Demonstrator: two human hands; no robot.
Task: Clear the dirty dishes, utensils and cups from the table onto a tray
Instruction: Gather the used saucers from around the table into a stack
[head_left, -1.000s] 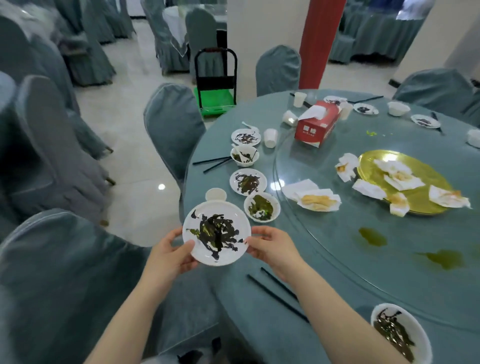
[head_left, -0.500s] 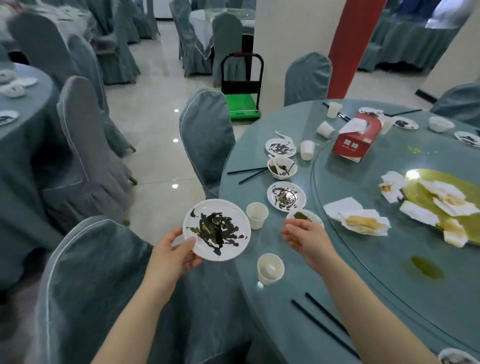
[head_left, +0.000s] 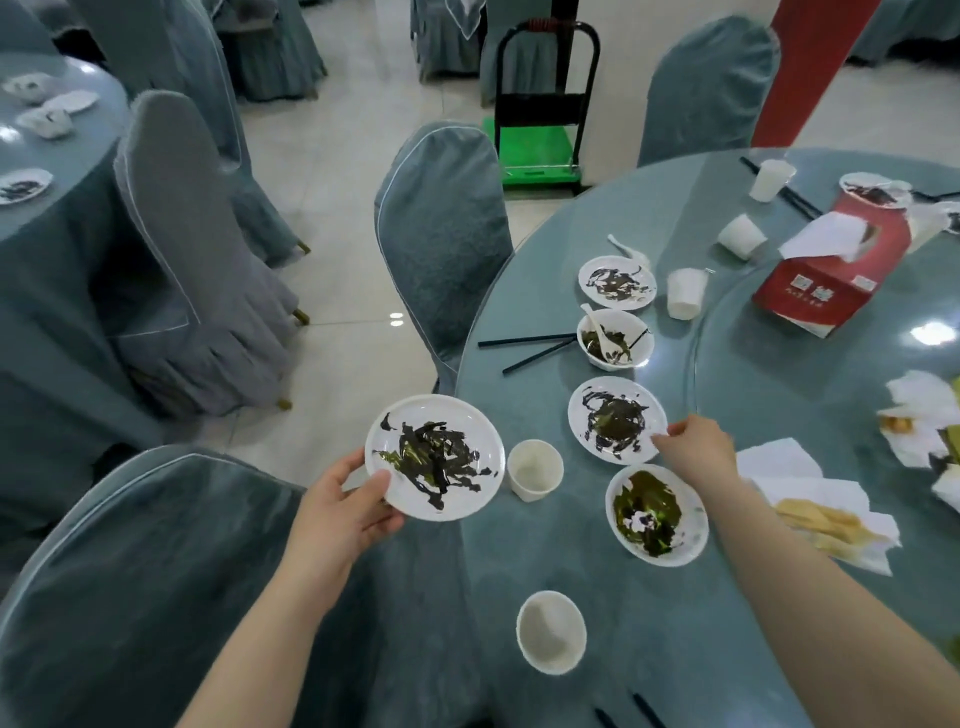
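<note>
My left hand (head_left: 343, 512) grips the near rim of a dirty white plate (head_left: 435, 456) smeared with dark sauce, held off the table's edge over a chair. My right hand (head_left: 696, 453) reaches across the table, and its fingertips pinch the right rim of a second smeared plate (head_left: 615, 419) lying on the table. Just below that hand sits a white bowl (head_left: 655, 514) with green leftovers. Two white cups (head_left: 534, 468) (head_left: 550, 631) stand near the table edge. Farther back are a bowl with a spoon (head_left: 614, 340), another dirty plate (head_left: 616, 282) and a cup (head_left: 685, 292).
Black chopsticks (head_left: 530, 347) lie by the far bowl. A red tissue box (head_left: 831, 270) and crumpled napkins (head_left: 810, 499) sit on the glass turntable. Covered chairs (head_left: 441, 234) ring the round table (head_left: 649, 597). A green trolley (head_left: 535, 161) stands on the floor behind.
My right hand let go of the plate, reached forward past the green bowl and took the rim of the second plate. My left hand alone carries the first plate, shifted left off the table.
</note>
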